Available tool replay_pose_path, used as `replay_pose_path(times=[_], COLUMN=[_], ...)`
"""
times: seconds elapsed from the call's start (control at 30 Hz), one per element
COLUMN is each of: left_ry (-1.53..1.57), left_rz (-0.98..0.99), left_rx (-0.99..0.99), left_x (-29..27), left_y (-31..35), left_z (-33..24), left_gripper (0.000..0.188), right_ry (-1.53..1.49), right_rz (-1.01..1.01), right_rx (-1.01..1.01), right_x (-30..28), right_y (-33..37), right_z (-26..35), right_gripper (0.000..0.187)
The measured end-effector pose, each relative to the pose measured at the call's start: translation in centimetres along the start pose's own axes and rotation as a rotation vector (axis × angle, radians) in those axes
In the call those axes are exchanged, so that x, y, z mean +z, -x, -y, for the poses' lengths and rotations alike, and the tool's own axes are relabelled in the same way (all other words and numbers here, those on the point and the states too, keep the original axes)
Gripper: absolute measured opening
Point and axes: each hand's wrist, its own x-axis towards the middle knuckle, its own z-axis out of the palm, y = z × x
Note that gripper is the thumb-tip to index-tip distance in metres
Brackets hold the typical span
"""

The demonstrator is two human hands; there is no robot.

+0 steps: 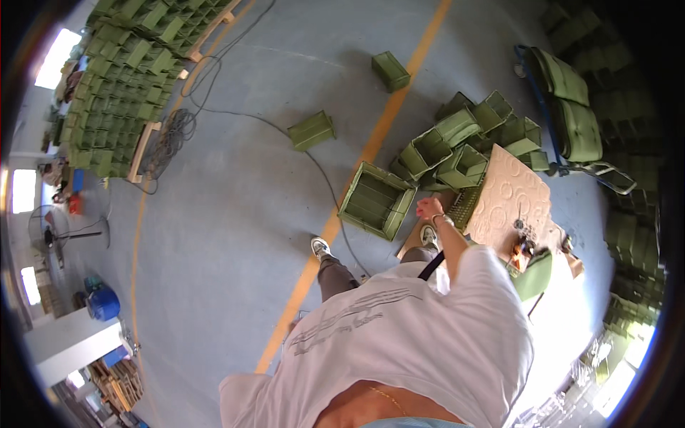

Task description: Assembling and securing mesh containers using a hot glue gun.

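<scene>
My right hand (pixel 429 208) is held low in front of me, its fingers curled in. What it holds, if anything, is too small to make out. Just left of it lies a large open green box (pixel 351 190), its ribbed inside facing up. Close on the right are a green perforated piece (pixel 465 207) and a beige sheet with raised ring patterns (pixel 508 187). Several smaller open green boxes (pixel 427 151) are heaped beyond the hand. My left hand is out of sight; only the left sleeve (pixel 246 399) shows.
Two green boxes (pixel 312 130) (pixel 390 71) lie apart on the floor. A dark cable (pixel 325 175) runs past my feet. Stacked green boxes (pixel 118 93) stand far left. On the right is a blue-framed trolley (pixel 541 89) with green padded-looking pieces. An orange-and-black object (pixel 523 250) rests by the beige sheet.
</scene>
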Motion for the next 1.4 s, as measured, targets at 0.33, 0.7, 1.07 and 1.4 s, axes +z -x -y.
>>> replay_pose_path(times=[0.33,0.7,1.07,1.4], left_ry=[0.342,0.231,-0.048,0.001], left_rz=[-0.037,0.286,0.403,0.292], left_rx=[-0.093,0.019,-0.121,-0.118], left_x=[-14.6,-2.0,9.6,24.9], left_y=[-15.0,-24.7,-49.3,-74.7], left_z=[-12.5,-39.8,-51.0,-55.8], left_gripper=[0.025,0.039,0.059,0.055], right_ry=[0.083,-0.313,-0.065,-0.7], right_rz=[-0.054,-0.149,-0.224,-0.298], right_rx=[0.439,0.492,-0.019,0.847], right_x=[10.0,14.4,33.2,38.1], right_y=[12.8,4.0,-1.4,1.1], right_z=[-3.1,4.7,22.6,17.3], right_gripper=[0.024,0.022,0.024,0.033])
